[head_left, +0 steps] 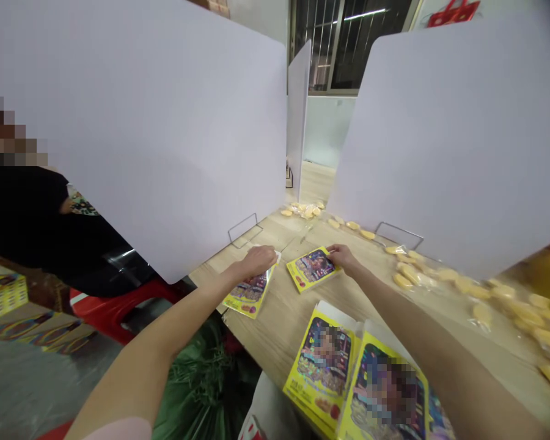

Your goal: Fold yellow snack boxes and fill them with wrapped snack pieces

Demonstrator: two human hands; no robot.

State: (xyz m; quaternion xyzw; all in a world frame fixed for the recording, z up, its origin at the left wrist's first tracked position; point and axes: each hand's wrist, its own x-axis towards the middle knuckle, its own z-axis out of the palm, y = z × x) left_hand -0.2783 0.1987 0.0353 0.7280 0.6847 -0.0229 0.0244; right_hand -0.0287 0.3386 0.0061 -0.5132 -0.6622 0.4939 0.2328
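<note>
On the left of the table lies a yellow printed box (250, 294) with a white flap at its far end. My left hand (259, 260) is curled closed over that far end; its fingertips are hidden. A second yellow box (314, 267) lies just to the right, printed side up. My right hand (341, 256) grips its far right corner between thumb and fingers. Nearer to me are two more yellow boxes (323, 366) (385, 391), side by side with white flaps at their far ends. My right forearm passes over their right side.
White upright panels (187, 122) (449, 134) on wire feet (245, 229) border the table (275, 330). Yellow wrapped pieces (407, 272) line the right side and far corner (307, 209). A person in black (41, 226), a red stool (114, 305) and a green sack (197, 379) are at left.
</note>
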